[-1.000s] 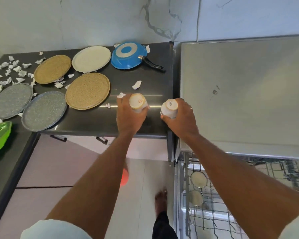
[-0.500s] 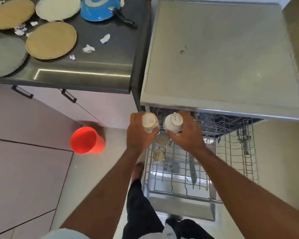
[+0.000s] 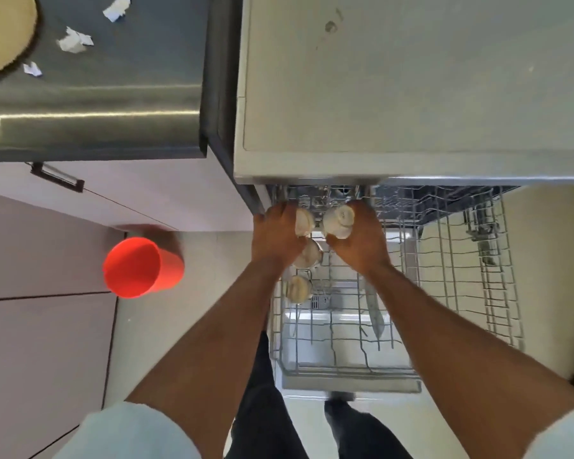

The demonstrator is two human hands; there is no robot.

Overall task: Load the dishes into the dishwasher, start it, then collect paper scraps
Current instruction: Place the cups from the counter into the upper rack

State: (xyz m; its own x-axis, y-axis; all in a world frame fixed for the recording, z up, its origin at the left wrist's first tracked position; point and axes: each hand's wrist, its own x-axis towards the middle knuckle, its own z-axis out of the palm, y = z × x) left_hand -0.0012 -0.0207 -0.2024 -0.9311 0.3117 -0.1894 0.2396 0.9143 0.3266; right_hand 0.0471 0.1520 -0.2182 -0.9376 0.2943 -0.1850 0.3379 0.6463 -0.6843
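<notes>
The left hand (image 3: 275, 235) grips one pale cup (image 3: 304, 221) and the right hand (image 3: 362, 240) grips another cup (image 3: 340, 221), each held base-up, probably so water drains off in the wash; both sit side by side over the back left of the pulled-out wire rack (image 3: 444, 293), just under the dishwasher top (image 3: 395, 94); two more cups (image 3: 307, 256) already stand in a row just in front, so these likely extend that row; paper scraps (image 3: 73, 41) lie uncollected on the dark counter (image 3: 113, 111).
</notes>
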